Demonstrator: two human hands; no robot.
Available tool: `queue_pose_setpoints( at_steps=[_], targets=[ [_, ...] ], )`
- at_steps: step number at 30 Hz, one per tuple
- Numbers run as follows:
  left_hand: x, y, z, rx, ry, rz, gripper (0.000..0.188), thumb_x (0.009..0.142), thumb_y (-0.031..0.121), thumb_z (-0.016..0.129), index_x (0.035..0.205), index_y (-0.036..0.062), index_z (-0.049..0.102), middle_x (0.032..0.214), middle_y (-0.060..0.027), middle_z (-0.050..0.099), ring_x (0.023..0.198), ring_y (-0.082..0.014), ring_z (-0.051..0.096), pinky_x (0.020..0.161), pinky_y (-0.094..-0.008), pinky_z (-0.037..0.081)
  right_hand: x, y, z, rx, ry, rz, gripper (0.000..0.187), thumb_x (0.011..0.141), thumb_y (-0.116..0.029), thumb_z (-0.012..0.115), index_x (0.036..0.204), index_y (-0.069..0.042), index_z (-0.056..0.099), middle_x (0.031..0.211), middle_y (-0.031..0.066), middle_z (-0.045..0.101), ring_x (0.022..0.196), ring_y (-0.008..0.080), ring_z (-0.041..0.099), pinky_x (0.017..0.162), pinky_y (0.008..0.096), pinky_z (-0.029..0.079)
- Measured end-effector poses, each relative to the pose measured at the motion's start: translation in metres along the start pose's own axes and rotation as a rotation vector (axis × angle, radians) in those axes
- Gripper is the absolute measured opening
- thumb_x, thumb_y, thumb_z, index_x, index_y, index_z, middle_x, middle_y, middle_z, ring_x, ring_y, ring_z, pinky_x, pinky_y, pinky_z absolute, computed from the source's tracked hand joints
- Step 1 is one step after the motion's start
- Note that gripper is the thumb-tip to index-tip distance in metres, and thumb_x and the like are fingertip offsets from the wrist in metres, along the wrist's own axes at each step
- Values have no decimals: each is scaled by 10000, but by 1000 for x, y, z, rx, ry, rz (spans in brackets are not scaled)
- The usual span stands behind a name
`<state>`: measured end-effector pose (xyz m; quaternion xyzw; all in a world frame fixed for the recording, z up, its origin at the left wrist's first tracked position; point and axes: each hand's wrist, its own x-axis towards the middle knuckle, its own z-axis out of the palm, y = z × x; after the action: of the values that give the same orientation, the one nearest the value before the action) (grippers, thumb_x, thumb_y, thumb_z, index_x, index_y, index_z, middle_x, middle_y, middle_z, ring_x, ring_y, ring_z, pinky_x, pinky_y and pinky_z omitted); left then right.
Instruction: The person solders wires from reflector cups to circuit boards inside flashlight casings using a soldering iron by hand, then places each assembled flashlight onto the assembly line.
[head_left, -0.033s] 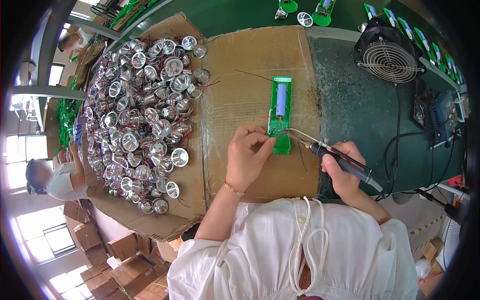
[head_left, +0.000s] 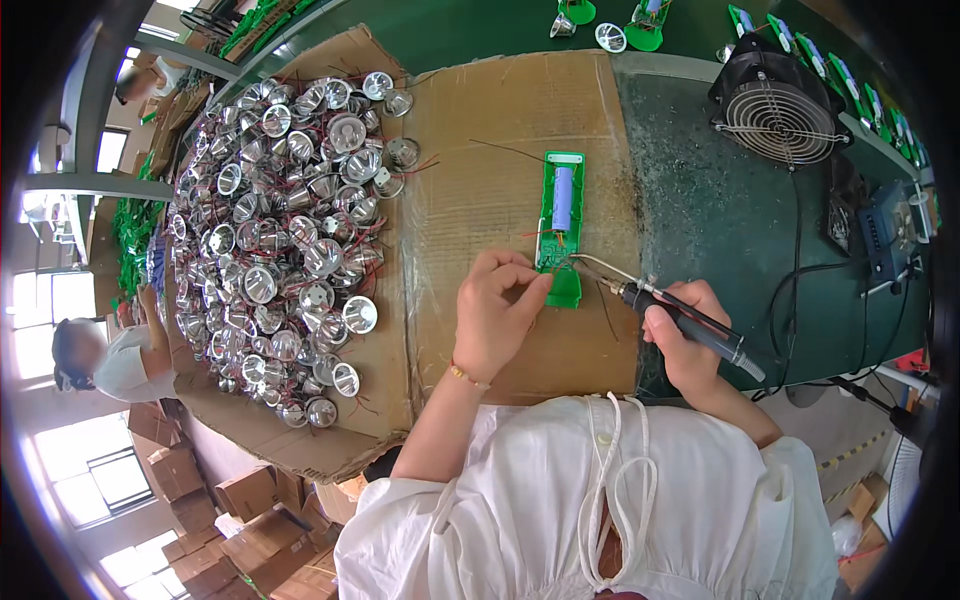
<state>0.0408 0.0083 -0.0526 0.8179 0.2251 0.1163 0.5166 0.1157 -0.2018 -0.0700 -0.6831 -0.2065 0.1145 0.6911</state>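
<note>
A green plastic housing (head_left: pixel 563 290) lies lengthwise on the cardboard in front of me. In its upper part sits a purple cylindrical battery (head_left: pixel 562 198), with a small green circuit board (head_left: pixel 554 254) and thin wires just below. My right hand (head_left: pixel 690 335) is wrapped round a black soldering iron (head_left: pixel 690 325); a thin metal tube along it reaches to the board. My left hand (head_left: pixel 500 305) is closed in a pinch at the left side of the board. What its fingertips hold, perhaps a thin wire, is too small to make out.
A big heap of silver reflector cups (head_left: pixel 285 240) with red wires fills the left. A black fan (head_left: pixel 780 115) with a wire guard stands at the far right, near a blue soldering station (head_left: pixel 880 235). More green housings (head_left: pixel 845 75) line the back right. Another person (head_left: pixel 125 360) sits at left.
Hardly anything differs. The soldering iron and my left hand have shifted very slightly at the board; the housing stays in place.
</note>
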Motion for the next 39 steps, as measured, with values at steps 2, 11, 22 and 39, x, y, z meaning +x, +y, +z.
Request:
queue_pose_setpoints(
  at_steps=[2,11,22,39],
  targets=[
    [2,-1,2,111,0,64,99,768,88,708,809,-1,688,909,-93,598,721,-181,598,649,-286,485,0,1,0,0,-8,34,132,827,-38,611,861,13,494,684,87,560,548,99,538,506,238,457],
    [4,-3,3,119,5,61,112,770,114,708,786,4,697,885,-91,607,717,-184,600,641,-285,478,1,1,3,-41,-10,-16,150,829,-81,663,841,-7,533,665,25,574,556,61,520,506,220,418],
    [3,5,3,-2,-11,-125,114,788,83,694,763,-25,666,868,-68,576,617,-119,584,564,-256,472,-7,-3,-11,116,104,67,150,830,-73,661,891,3,547,726,56,587,601,78,561,524,221,453],
    [50,6,-4,172,-168,-217,158,770,109,629,683,-22,639,538,-30,591,495,-72,540,486,-236,430,-3,1,-71,32,290,49,183,840,-101,656,898,13,526,711,88,617,593,102,589,530,236,491]
  ],
)
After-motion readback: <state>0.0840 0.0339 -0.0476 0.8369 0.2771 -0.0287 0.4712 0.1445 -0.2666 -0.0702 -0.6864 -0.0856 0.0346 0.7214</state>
